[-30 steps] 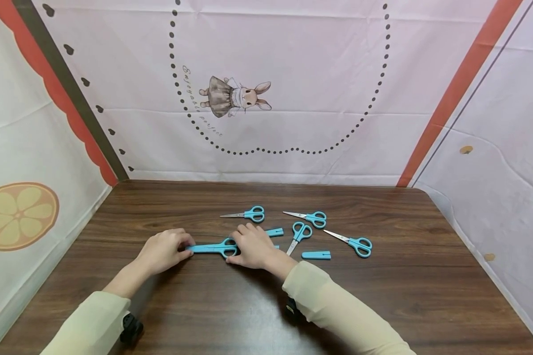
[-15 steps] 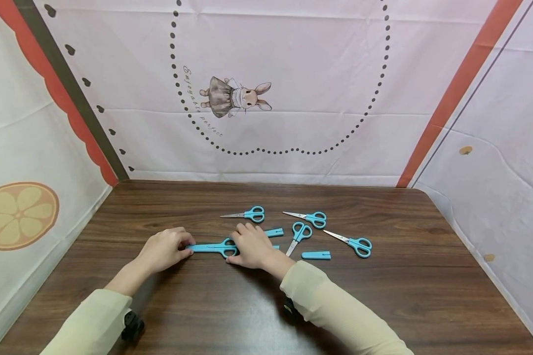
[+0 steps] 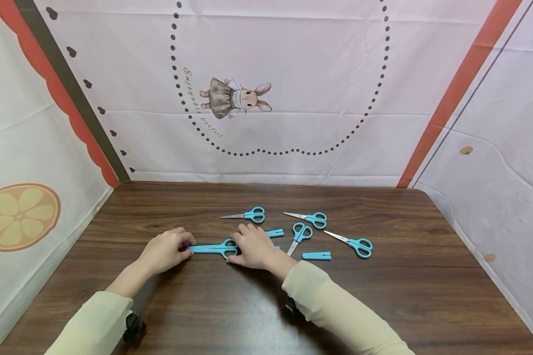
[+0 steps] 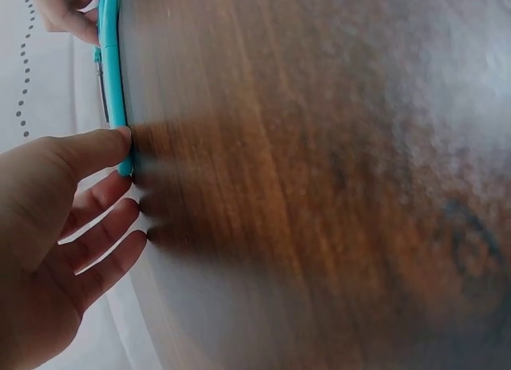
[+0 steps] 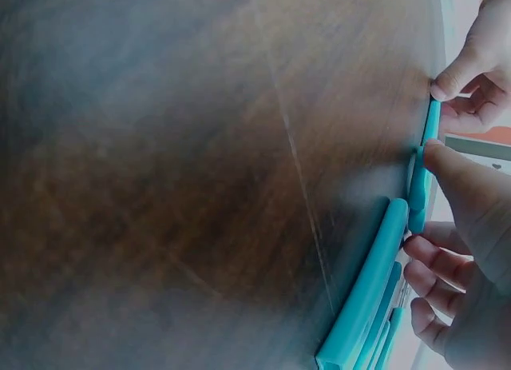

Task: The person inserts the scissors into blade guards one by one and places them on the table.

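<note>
Brown table (image 3: 204,315): I see nothing shifted since a second ago. Left hand (image 3: 162,250) pinches the cap (image 3: 201,249), right hand (image 3: 254,246) the scissors (image 3: 220,248) by the handle, lying between them; capping seems paused.

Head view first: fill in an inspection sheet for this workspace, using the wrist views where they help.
Surface: brown wood-grain table, with glare near its front.
Job's things: scissors in blue cover, between the hands; four bare-bladed scissors beyond and to the right; loose blue covers, some partly hidden by the right hand.
Clutter: nothing seen besides scissors and covers.
Left hand: thumb and finger pinch the cover's tip.
Right hand: thumb and fingers hold the handle end.
Cables: nothing seen.
Surroundings: pale cloth backdrop with a printed rabbit, lying sideways.
</note>
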Available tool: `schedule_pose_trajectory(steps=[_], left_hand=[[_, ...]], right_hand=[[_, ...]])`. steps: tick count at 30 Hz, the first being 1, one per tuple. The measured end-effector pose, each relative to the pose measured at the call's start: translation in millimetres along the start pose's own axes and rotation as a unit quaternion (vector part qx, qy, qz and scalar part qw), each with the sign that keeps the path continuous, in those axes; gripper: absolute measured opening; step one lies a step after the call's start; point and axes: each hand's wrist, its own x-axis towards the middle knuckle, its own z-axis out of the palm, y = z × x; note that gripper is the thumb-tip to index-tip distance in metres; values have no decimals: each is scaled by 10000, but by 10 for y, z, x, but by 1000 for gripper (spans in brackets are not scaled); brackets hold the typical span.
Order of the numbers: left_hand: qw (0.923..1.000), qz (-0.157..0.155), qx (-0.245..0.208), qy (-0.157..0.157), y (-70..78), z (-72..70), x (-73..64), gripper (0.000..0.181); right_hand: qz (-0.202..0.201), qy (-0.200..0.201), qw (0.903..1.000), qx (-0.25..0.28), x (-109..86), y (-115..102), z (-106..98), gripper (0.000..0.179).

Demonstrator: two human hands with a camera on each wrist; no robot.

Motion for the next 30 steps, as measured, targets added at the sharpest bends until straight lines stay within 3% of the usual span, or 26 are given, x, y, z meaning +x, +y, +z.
schedule_pose_trajectory(steps=[8,17,30], left_hand=[[9999,-11,-13,-112,2,-5,-2,16],[9997,54,-49,-217,1,-20,-1,17],[9999,-2,-42,-149,17,-48,19,16]], right_hand=[[55,-155,9989,438,2,28,-76,46],[-75,518,9962,700,35,207,-100,34],[469,901,9919,757,86,454,-169,42]])
